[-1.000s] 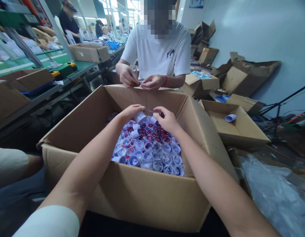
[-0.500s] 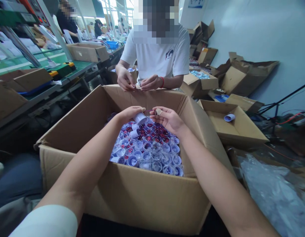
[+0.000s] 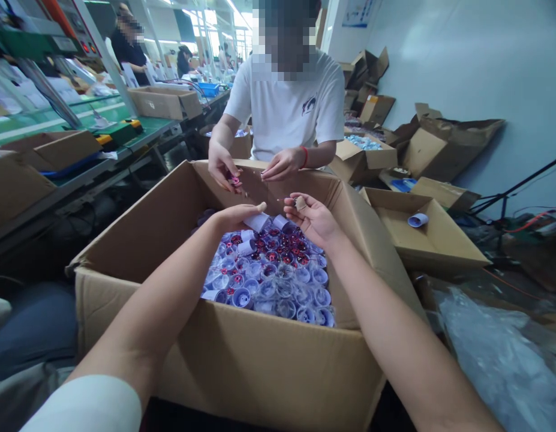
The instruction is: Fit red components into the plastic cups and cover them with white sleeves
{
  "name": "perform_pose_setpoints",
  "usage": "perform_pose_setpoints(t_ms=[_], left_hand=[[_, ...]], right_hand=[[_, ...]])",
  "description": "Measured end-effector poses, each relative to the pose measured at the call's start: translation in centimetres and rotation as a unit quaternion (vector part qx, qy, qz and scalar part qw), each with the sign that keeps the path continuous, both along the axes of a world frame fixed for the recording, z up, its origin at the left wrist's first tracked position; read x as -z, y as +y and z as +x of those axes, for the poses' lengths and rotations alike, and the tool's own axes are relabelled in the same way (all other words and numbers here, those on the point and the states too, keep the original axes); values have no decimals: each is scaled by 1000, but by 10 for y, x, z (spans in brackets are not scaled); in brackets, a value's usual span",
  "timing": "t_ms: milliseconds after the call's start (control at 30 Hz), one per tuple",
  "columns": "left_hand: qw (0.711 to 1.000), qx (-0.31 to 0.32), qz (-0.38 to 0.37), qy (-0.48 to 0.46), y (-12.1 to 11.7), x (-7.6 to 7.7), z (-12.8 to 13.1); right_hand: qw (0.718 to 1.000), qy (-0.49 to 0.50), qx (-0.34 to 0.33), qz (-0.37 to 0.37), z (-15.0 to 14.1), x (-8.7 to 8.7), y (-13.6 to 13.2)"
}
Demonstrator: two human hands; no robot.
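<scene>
Cardboard boxes (image 3: 446, 147) lay along the pale wall (image 3: 448, 66) beyond a large open carton (image 3: 269, 360). Over the cups (image 3: 260, 279) heaped inside it, the left hand (image 3: 239, 215) gripped a whitish cup (image 3: 257, 222); nearby, the right hand (image 3: 314, 219) was half curled, and whether it pinched something small I could not tell.

No words or numbers are showing legibly: a poster (image 3: 356, 13) is hanging in the background, blurring beyond reading, and a dark print (image 3: 309, 105) is marking a white shirt (image 3: 280, 105) opposite, forming no clear letters or brand
</scene>
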State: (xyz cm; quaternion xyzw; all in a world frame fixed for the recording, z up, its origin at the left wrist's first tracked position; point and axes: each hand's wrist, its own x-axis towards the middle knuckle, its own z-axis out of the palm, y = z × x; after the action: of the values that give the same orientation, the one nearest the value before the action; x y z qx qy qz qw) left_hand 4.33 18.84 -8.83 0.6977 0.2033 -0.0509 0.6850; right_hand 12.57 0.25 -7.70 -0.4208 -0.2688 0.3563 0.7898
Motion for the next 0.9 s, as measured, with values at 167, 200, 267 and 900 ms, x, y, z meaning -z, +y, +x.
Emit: perform_pose_setpoints(t_ms=[167, 200, 267, 900], left_hand=[[958, -21, 280, -49, -2, -3, 0], [937, -35, 342, -65, -1, -2, 1], [902, -37, 418, -105, 2, -1, 2], [768, 69, 586, -251, -15, 4, 11]], right_hand=[[1000, -8, -3, -2, 1, 2, 0], [1000, -10, -4, -3, 2, 2, 0], [1000, -11, -6, -6, 2, 1, -1], [995, -83, -53, -18, -8, -3, -2]])
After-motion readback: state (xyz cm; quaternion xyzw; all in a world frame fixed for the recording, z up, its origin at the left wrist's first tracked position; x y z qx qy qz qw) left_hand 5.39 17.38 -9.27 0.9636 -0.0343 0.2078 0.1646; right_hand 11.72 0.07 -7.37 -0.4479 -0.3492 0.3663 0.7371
